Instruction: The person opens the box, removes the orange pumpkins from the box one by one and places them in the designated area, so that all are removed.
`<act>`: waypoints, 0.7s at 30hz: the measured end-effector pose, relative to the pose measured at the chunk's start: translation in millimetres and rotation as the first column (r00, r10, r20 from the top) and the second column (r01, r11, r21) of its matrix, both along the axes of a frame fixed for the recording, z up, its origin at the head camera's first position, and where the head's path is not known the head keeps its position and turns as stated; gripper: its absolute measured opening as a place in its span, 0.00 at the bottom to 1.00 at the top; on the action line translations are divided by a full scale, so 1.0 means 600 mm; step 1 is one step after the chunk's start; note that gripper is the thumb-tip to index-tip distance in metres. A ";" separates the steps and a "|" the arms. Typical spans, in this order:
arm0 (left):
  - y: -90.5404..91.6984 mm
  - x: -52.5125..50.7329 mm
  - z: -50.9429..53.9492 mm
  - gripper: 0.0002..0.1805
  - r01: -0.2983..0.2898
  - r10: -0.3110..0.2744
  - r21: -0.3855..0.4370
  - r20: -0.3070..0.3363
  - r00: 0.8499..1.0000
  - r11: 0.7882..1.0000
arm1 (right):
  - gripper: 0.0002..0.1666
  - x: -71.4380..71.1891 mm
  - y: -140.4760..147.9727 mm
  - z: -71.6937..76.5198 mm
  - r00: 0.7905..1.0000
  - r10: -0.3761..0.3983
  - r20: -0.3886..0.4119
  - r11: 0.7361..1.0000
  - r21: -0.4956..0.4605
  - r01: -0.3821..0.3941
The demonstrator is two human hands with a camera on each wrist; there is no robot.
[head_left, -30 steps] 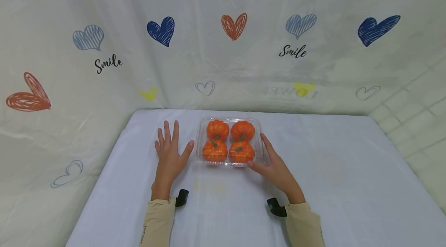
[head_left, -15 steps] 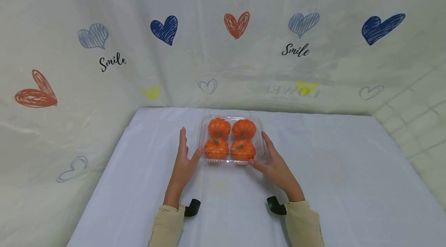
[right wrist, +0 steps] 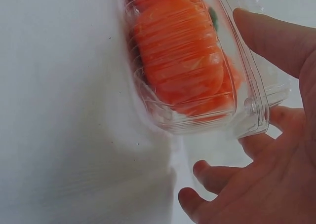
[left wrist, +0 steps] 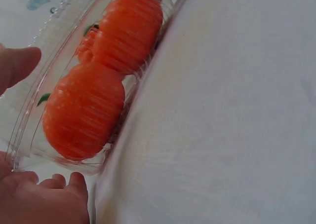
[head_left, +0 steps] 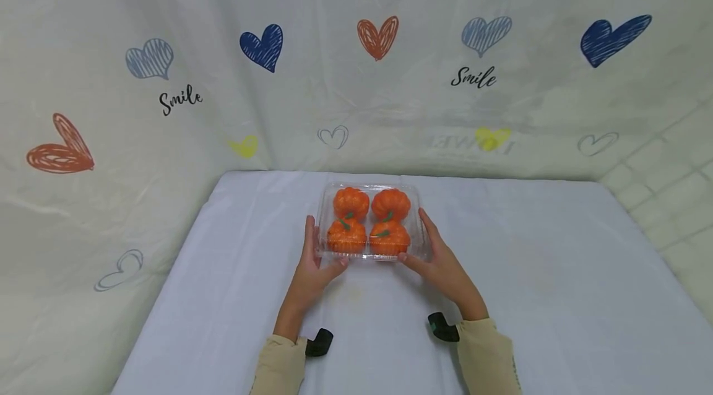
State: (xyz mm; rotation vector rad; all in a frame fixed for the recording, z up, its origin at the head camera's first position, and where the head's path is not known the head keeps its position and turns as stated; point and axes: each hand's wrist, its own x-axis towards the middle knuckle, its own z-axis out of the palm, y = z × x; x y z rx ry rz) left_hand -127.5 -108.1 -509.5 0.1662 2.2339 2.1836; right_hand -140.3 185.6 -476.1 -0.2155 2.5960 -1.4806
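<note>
A clear plastic clamshell box (head_left: 366, 256) lies on the cloth, lid down over several small orange toy pumpkins (head_left: 390, 238) with green stems. My left hand (head_left: 309, 276) is at its front left corner. The left fingers run along the left side while the thumb (left wrist: 22, 66), in the left wrist view, is extended just off the rim. Around the front right corner my right hand (head_left: 442, 268) holds the box, thumb (right wrist: 269, 34) against the rim and index finger by the side. The other right fingers are spread below, apart from the box.
White cloth (head_left: 535, 283) covers the table, whose back edge meets a pale curtain (head_left: 412, 104) printed with hearts and "Smile". Dark wrist-worn pieces (head_left: 319, 343) stick out inward from the tan sleeves (head_left: 486, 351).
My left hand has moved right from the bare cloth to the box's left corner, its spread fingers drawing together. The right hand keeps its place at the box, which stays put.
</note>
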 end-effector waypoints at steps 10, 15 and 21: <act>0.003 0.003 -0.002 0.61 -0.021 0.022 -0.061 0.011 1.000 0.998 | 0.65 0.000 0.002 0.001 1.000 0.013 0.005 1.000 0.008 -0.013; 0.005 0.006 0.001 0.54 -0.066 0.065 -0.118 -0.012 0.998 0.991 | 0.65 -0.002 0.004 -0.002 1.000 0.024 -0.006 1.000 -0.013 -0.024; 0.002 0.006 0.000 0.44 -0.153 0.144 -0.170 -0.061 0.988 0.974 | 0.65 -0.003 0.003 0.002 0.999 0.033 0.015 0.999 -0.020 -0.033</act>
